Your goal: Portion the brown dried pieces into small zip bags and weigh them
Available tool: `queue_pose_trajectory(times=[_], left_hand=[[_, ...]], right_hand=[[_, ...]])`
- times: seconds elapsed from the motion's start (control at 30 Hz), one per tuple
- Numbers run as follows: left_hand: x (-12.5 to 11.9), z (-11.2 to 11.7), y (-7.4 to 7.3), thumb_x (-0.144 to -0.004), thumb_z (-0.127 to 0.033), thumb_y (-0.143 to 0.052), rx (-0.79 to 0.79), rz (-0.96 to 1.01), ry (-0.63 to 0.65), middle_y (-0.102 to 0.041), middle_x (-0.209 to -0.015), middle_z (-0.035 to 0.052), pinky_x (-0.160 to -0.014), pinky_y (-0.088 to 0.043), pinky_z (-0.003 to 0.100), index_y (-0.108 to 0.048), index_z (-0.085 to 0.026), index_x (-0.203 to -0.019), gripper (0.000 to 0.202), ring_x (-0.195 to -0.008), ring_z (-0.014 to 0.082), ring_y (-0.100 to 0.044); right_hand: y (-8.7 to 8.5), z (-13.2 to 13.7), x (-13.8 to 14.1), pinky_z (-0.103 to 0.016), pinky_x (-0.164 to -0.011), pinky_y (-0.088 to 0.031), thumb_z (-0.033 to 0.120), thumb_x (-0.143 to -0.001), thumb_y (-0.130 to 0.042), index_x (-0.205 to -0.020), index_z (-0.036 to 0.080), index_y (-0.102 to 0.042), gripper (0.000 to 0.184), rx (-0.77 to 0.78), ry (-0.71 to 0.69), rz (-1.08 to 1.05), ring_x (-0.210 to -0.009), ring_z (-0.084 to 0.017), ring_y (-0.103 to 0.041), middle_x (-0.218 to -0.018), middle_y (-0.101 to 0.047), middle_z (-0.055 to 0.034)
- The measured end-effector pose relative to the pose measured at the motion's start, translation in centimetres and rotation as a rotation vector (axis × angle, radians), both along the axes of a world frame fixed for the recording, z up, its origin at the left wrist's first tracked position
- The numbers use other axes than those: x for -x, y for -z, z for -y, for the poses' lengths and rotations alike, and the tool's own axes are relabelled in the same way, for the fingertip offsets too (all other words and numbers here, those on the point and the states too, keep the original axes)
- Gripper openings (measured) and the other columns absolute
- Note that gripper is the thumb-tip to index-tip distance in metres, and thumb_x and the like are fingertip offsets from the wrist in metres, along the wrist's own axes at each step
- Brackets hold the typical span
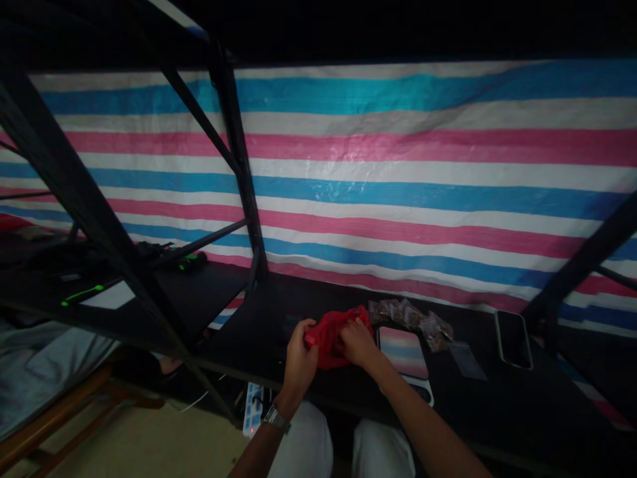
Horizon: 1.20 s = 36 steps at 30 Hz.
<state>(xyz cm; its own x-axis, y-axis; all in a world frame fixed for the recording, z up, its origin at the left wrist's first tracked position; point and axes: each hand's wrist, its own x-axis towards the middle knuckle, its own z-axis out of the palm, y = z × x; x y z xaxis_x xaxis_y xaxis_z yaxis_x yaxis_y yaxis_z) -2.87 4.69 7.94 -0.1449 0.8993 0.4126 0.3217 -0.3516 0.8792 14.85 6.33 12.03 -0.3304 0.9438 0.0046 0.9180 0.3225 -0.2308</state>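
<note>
A crumpled red plastic bag sits on the black shelf, close to its front edge. My left hand is closed on the bag's left side, thumb and fingers gripping the rim. Into its mouth reaches my right hand, fingers curled together; the bag hides the fingertips and whatever they hold. Just right of that hand lies a small digital scale with a shiny, reflective plate. Behind the scale stretches a row of small clear bags with brown bits inside. A flat clear zip bag rests to their right.
A phone lies at the right of the shelf. Black metal posts frame the space, with striped sheeting behind. A power strip hangs below the edge. At left are a white sheet and a wooden seat.
</note>
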Motion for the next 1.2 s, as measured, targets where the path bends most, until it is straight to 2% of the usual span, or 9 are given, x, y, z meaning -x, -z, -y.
queue_pose_trajectory(times=[0.2, 0.3, 0.43, 0.5, 0.6, 0.7, 0.87, 1.1, 1.2], left_hand=[[-0.5, -0.1, -1.3, -0.072, -0.027, -0.076, 0.007, -0.049, -0.007, -0.059, -0.127, 0.0112, -0.111, -0.05, 0.051, -0.065, -0.025, -0.133, 0.062, -0.123, 0.0328, -0.064], [-1.4, -1.6, -1.1, -0.072, -0.026, -0.079, 0.104, -0.047, 0.074, -0.063, -0.127, 0.0127, -0.095, -0.058, 0.046, -0.063, -0.024, -0.134, 0.063, -0.108, 0.0304, -0.072], [-2.6, -3.7, 0.0, -0.069, -0.014, -0.072, 0.223, -0.019, 0.238, -0.076, -0.092, 0.0042, -0.078, -0.059, 0.033, -0.069, -0.023, -0.107, 0.04, -0.082, 0.0231, -0.075], [-3.0, -4.1, 0.7, -0.07, -0.014, -0.067, 0.261, 0.017, 0.259, -0.078, -0.088, 0.0031, -0.076, -0.058, 0.031, -0.068, -0.023, -0.103, 0.035, -0.08, 0.0214, -0.075], [-2.9, -4.2, 1.5, -0.068, -0.016, -0.064, 0.313, 0.076, 0.239, -0.079, -0.087, 0.0035, -0.075, -0.058, 0.03, -0.066, -0.021, -0.099, 0.032, -0.08, 0.0209, -0.075], [-2.5, -4.2, 1.8, -0.063, -0.02, -0.066, 0.362, 0.127, 0.224, -0.079, -0.084, 0.0035, -0.073, -0.059, 0.031, -0.065, -0.021, -0.096, 0.032, -0.078, 0.0217, -0.075], [-2.6, -4.5, 1.4, -0.064, -0.038, -0.075, 0.394, 0.206, 0.271, -0.08, -0.093, 0.0054, -0.078, -0.062, 0.035, -0.065, -0.022, -0.101, 0.042, -0.085, 0.0245, -0.077], [-3.1, -4.3, 0.7, -0.063, -0.055, -0.086, 0.412, 0.248, 0.361, -0.08, -0.106, 0.0086, -0.092, -0.062, 0.041, -0.067, -0.021, -0.11, 0.061, -0.1, 0.0281, -0.077], [-2.9, -4.4, 0.5, -0.06, -0.059, -0.088, 0.396, 0.263, 0.367, -0.081, -0.105, 0.0085, -0.092, -0.063, 0.044, -0.067, -0.022, -0.107, 0.064, -0.1, 0.0298, -0.078]], right_hand=[[-1.1, 0.6, -1.4, -0.038, -0.106, -0.044, 0.017, -0.091, -0.066, -0.132, 0.021, -0.072, 0.041, -0.089, 0.094, -0.218, -0.12, -0.026, -0.067, -0.13, -0.072, -0.0129], [-1.2, 1.0, -2.2, -0.035, -0.098, -0.05, 0.021, -0.095, -0.064, -0.125, 0.022, -0.076, 0.033, -0.107, 0.122, -0.352, -0.109, -0.024, -0.071, -0.123, -0.073, -0.0117], [-0.7, 1.5, -3.3, -0.034, -0.097, -0.054, 0.02, -0.093, -0.066, -0.11, 0.021, -0.079, 0.021, -0.148, 0.155, -0.547, -0.104, -0.023, -0.073, -0.113, -0.075, -0.0094], [-0.2, 2.1, -4.4, -0.035, -0.098, -0.055, 0.017, -0.088, -0.067, -0.107, 0.022, -0.078, 0.023, -0.196, 0.18, -0.643, -0.105, -0.023, -0.072, -0.113, -0.075, -0.0088], [1.2, 3.7, -7.9, -0.037, -0.097, -0.058, 0.018, -0.087, -0.061, -0.118, 0.023, -0.074, 0.035, -0.289, 0.262, -0.773, -0.109, -0.024, -0.072, -0.122, -0.075, -0.0103], [3.2, 6.0, -13.4, -0.042, -0.102, -0.059, 0.032, -0.09, -0.055, -0.134, 0.022, -0.068, 0.047, -0.388, 0.431, -0.883, -0.123, -0.026, -0.07, -0.14, -0.069, -0.0136], [6.9, 10.0, -21.3, -0.049, -0.096, -0.061, 0.054, -0.081, -0.062, -0.109, 0.019, -0.075, 0.046, -0.448, 0.675, -0.932, -0.105, -0.032, -0.076, -0.112, -0.08, -0.0159], [10.3, 12.4, -23.3, -0.056, -0.104, -0.053, 0.063, -0.073, -0.065, -0.109, 0.025, -0.077, 0.054, -0.488, 0.854, -0.808, -0.106, -0.035, -0.072, -0.108, -0.079, -0.0124], [11.0, 12.6, -23.1, -0.053, -0.095, -0.056, 0.064, -0.073, -0.063, -0.102, 0.025, -0.076, 0.051, -0.497, 0.892, -0.761, -0.098, -0.036, -0.073, -0.103, -0.08, -0.013]])
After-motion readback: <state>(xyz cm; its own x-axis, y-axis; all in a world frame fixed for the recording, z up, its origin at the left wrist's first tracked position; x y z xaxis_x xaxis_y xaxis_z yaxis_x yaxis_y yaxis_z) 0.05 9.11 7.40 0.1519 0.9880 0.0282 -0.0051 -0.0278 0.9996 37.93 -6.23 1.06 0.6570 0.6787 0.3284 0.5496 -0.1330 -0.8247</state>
